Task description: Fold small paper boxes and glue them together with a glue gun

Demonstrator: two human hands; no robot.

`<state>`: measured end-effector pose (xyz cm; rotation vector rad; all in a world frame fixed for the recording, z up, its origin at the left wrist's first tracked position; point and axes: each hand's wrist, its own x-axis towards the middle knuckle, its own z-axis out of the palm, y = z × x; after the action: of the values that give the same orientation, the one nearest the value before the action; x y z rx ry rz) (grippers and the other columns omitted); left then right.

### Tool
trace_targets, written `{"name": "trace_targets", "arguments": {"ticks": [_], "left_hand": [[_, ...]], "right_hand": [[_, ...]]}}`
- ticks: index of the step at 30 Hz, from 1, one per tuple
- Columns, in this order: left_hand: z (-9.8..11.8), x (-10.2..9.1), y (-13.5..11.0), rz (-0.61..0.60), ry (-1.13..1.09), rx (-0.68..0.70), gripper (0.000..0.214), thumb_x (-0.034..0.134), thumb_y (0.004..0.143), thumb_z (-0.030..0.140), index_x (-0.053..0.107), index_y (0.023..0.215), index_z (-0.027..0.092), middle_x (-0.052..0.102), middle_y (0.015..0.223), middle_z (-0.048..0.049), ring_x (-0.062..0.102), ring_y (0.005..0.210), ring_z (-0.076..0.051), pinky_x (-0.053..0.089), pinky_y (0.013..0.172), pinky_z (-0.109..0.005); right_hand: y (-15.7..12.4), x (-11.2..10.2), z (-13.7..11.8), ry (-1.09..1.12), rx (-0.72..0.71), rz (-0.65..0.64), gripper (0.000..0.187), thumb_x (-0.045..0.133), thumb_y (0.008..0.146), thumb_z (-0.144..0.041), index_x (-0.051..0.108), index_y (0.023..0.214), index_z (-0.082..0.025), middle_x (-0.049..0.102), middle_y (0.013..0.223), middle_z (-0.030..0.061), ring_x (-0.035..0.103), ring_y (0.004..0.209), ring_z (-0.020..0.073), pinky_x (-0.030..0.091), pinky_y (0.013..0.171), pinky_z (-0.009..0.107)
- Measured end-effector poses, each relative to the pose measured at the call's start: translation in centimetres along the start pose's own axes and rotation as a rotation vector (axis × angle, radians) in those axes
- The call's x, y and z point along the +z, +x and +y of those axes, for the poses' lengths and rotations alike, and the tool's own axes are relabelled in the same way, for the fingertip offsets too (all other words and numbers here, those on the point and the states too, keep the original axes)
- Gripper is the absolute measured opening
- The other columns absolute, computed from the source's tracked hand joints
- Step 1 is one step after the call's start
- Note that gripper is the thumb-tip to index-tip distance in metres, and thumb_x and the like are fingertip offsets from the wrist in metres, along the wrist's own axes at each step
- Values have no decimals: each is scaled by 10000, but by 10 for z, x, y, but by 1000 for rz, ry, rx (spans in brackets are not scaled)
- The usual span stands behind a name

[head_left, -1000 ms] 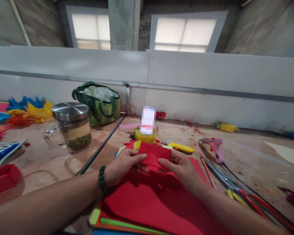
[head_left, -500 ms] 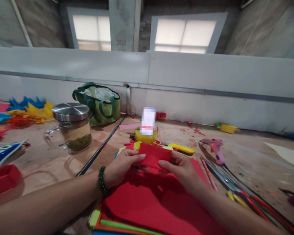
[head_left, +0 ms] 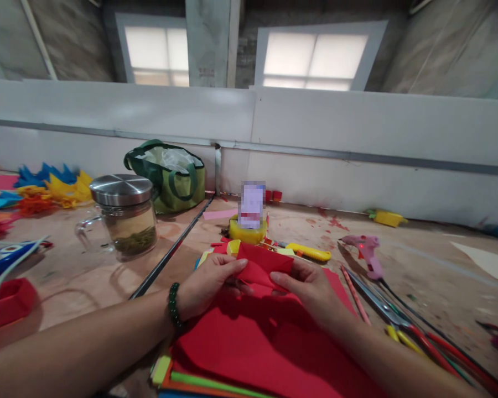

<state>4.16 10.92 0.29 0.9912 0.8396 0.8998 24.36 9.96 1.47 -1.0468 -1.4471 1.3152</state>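
Observation:
A folded piece of red paper (head_left: 262,267) is held up between both hands, just above a stack of coloured sheets with a large red sheet (head_left: 269,345) on top. My left hand (head_left: 207,284), with a dark green bead bracelet at the wrist, pinches the paper's left edge. At the right side my right hand (head_left: 305,287) grips it with thumb on top. Both hands are closed on the paper.
A lidded glass jar mug (head_left: 126,215) stands to the left, a green bag (head_left: 170,176) behind it. A yellow tape roll (head_left: 246,232), yellow cutter (head_left: 309,252), pink glue gun (head_left: 367,254) and scissors (head_left: 392,318) lie ahead and right. Coloured paper shapes (head_left: 45,190) lie far left.
The hands stay in place while the fingers work the red paper; its top edge is now more creased and bent than before.

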Motion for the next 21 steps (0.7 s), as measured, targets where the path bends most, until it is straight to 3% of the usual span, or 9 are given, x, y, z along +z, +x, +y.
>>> {"name": "trace_targets", "arguments": {"ticks": [10,17,21], "left_hand": [[-2,1,1,-15,-7,86,321,751,707,396,650,738,92,690,709,-75,667,581,-140,460,479,-155],[-1,3,2,44,-153,24,243,761,656,257,550,677,138,562,573,35,652,544,-120,447,476,-139],[0,2,2,70,-198,-9,101,659,729,188,572,704,143,636,666,-2,661,588,-120,489,535,-166]], "right_hand": [[-2,0,1,30,23,-7,237,786,666,-395,731,778,-194,658,605,-13,567,548,135,492,578,269],[0,1,5,113,51,-1,244,777,650,-331,789,892,-298,755,879,-7,632,629,145,534,604,288],[-2,2,4,-3,-50,12,194,717,653,-255,796,816,-324,770,864,2,687,753,202,550,680,324]]}}
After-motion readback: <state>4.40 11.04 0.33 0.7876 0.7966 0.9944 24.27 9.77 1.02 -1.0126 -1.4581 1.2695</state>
